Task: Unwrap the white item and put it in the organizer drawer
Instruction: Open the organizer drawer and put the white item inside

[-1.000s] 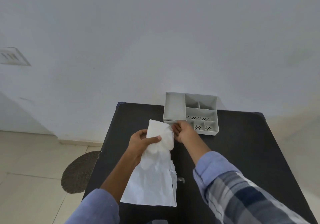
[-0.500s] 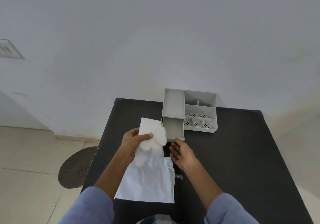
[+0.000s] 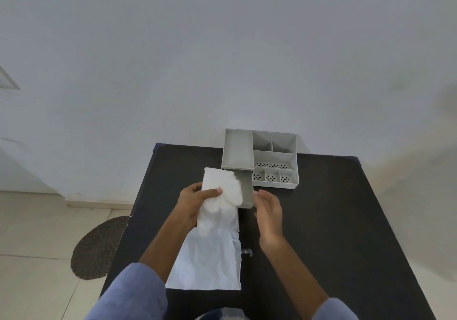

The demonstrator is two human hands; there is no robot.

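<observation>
Left hand (image 3: 191,202) gripping white item (image 3: 220,197), now lifted over drawer (image 3: 246,191) pulled out of organizer (image 3: 274,161) a sec ago — ready for drop-in. Item soft, crumpled, glove-like, clear of wrapper (image 3: 207,262) flat on table (image 3: 333,220). Right hand (image 3: 268,212) open, empty, off drawer front.

soft, even, dim daylight, faint shadows, no glare; wide-angle bending at edges, slightly hazy focus.

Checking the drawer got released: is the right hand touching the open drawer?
Apart. The head view shows dark table between the right hand and the drawer front; the hand is open, empty.
</observation>
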